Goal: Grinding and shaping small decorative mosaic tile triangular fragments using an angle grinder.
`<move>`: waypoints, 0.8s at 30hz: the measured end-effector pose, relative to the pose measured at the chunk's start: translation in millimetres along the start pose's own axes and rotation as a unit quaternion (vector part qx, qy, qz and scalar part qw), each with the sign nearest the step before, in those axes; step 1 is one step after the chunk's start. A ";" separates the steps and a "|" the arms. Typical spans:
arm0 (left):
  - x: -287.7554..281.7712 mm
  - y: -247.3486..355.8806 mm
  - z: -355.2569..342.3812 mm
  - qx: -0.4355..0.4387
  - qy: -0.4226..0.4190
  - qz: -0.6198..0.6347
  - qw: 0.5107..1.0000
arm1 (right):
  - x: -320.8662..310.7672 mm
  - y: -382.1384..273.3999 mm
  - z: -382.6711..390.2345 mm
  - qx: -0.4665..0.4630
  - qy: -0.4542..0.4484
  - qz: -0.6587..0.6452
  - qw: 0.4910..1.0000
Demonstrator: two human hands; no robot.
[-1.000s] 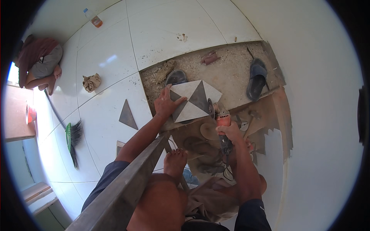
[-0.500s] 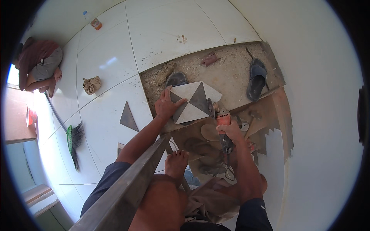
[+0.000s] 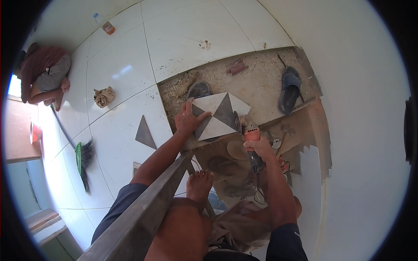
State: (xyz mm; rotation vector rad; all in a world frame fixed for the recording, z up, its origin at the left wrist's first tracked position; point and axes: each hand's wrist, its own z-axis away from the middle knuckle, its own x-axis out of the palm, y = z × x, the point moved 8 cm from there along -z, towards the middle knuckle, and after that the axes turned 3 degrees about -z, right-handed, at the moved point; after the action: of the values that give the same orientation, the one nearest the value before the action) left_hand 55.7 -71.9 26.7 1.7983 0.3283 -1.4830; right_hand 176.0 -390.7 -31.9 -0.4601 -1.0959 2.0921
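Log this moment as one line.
left hand: spread on tile's left side | right hand: gripping grinder | disc: at tile's right edge | rest: triangular piece, broom, bottle

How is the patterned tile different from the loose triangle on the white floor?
The patterned tile mixes pale and dark wedges; the loose triangle is plain dark grey. The tile looks clearly larger, the triangle smaller. The left hand rests on the tile, while no hand touches the triangle. Both show dark grey and straight edges.
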 end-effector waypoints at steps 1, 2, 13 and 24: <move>0.6 0.5 0.3 -0.001 -0.006 0.005 1.000 | -0.3 0.1 -0.5 -0.002 -0.001 -0.009 1.000; 1.6 -0.4 0.0 -0.001 -0.005 0.006 1.000 | -0.9 0.8 -2.1 -0.003 -0.001 -0.009 1.000; 8.8 -5.5 -2.9 -0.001 0.000 0.003 1.000 | 1.5 -5.8 -13.1 -0.021 -0.008 -0.007 1.000; 7.1 -3.6 -1.6 -0.002 0.002 0.010 1.000 | 3.5 -16.2 -16.1 -0.036 0.004 -0.016 0.999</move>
State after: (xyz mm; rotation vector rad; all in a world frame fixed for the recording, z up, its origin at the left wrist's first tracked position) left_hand 56.6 -70.2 18.9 1.7958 0.3146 -1.4643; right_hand 190.3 -372.9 -27.8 -0.4828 -1.1699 2.0270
